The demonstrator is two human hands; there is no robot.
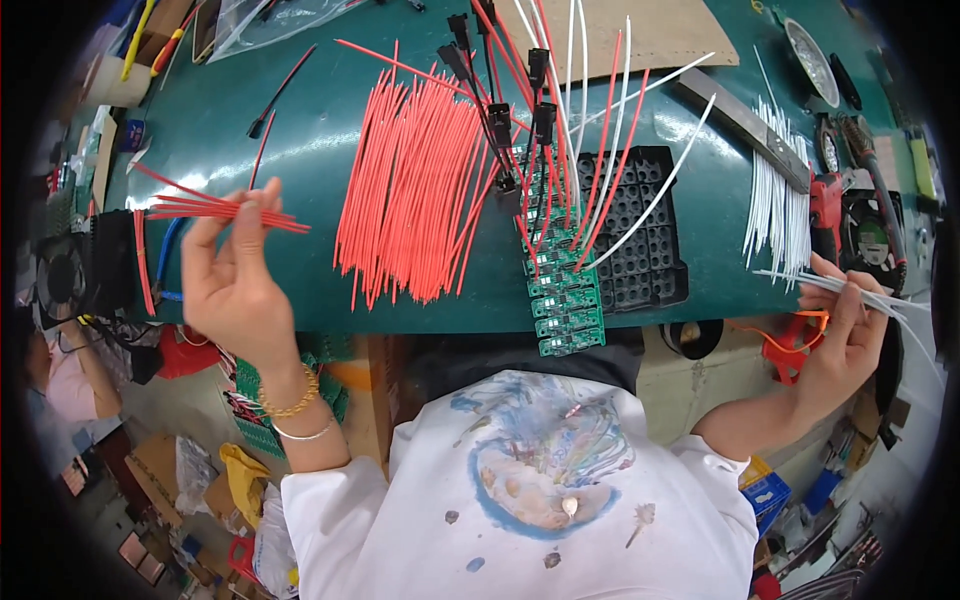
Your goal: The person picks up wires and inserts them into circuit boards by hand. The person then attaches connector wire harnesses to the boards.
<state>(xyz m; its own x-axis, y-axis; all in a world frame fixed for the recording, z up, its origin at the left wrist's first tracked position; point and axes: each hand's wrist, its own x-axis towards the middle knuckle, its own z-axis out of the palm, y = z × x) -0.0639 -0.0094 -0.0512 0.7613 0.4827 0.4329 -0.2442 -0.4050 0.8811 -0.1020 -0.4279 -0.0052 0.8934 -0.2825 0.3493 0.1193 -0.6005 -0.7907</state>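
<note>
My left hand [238,270], raised over the left of the green table, pinches a small bunch of red wires [200,207]. Out at the right edge, my right hand [845,335] grips several white wires [880,297] between thumb and fingers. A wide pile of red wires [410,190] lies between my left hand and the middle. Close to the right hand lies a stack of white wires [780,215], crossed by a grey metal bar [745,128]. In the middle a strip of green circuit boards [567,305] overhangs the near edge, with red and white wires and black connectors [500,125] on it.
A black tray with round holes [640,230] lies beside the boards, partly under the wires. Cardboard [640,35] is at the back. A red-handled tool [826,205] and a small fan [65,275] stand at opposite sides. Another person's arm [90,370] shows far left.
</note>
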